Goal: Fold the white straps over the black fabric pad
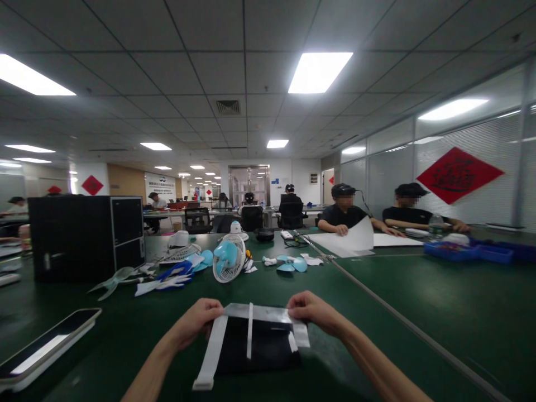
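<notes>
A flat black panel (268,352) with a clear, shiny strip (259,314) along its far edge lies before me, tilted up toward my hands. At the strip's left end, my left hand (201,318) is closed in a pinch. My right hand (307,310) pinches the opposite end. A long white flat ribbon (212,349) with a blocky end hangs down the panel's left side. Down the middle runs a narrow white strip (250,332). Below my right fingers hangs a shorter white ribbon (300,334). The fingertips partly cover both upper corners.
A phone-like device (50,346) lies at left, near a black computer tower (71,240). Beyond my hands are a small fan (229,258), blue blades (292,263) and gloves (165,282). Across the table, a person (345,212) handles white sheets; blue trays (454,250) stand at right.
</notes>
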`<state>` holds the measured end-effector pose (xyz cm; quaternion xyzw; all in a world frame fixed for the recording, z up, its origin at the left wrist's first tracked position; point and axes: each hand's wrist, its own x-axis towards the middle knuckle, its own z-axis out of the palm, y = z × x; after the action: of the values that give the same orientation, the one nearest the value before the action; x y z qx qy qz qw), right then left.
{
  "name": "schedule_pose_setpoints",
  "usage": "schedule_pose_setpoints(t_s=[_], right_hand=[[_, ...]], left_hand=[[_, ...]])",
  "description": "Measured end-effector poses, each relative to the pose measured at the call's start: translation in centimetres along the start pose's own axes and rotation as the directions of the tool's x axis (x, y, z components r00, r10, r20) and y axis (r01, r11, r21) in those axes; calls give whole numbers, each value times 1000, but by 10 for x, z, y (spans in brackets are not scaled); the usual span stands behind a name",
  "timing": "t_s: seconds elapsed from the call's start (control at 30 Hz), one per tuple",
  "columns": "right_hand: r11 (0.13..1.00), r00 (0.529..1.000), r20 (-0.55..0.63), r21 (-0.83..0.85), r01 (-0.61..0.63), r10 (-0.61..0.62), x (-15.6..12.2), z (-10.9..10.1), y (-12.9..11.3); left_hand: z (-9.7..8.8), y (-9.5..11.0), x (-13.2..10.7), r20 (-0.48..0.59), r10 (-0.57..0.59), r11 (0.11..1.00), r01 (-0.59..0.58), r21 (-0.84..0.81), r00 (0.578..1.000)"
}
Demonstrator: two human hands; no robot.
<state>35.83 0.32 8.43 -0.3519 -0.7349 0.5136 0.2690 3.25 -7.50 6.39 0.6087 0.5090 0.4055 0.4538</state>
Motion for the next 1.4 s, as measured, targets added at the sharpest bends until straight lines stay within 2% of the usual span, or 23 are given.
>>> schedule_pose_setpoints(t_s=[0.1,0.2,0.33,0.47,0.73,0.9,1.13,1.27,1.33,1.4], right_hand=[[997,991,117,-41,-58,62,-1,-2,5],[990,975,195,-112,-84,105,2,0,14],[981,982,160,-176,-76,105,10,8,26],[963,988,108,-255,-82,113,16,13,34],[913,993,45,-401,-79,106,22,17,45],[872,1000,14,-488,-15,25,19,19,40],[845,1000,7,-535,11,-9,18,21,40],[837,1000,-8,-547,-15,13,16,23,38],[825,1000,-15,-565,-23,18,15,24,35],[812,1000,-22,-583,-23,13,13,25,33]], left_hand=[[0,-1,-6,156,-106,993,95,77,982],[-1,-10,-4,213,-203,965,157,212,956],[-6,-22,3,234,-266,929,184,322,935],[-8,-24,3,185,-289,906,206,369,939],[-7,-21,4,154,-283,879,191,437,947],[-6,-20,4,123,-260,862,173,476,958],[-4,-21,4,77,-252,820,170,547,965],[-2,-18,2,13,-239,773,182,608,971],[2,-15,1,9,-185,761,138,634,983],[9,-11,-1,63,-93,757,30,653,994]])
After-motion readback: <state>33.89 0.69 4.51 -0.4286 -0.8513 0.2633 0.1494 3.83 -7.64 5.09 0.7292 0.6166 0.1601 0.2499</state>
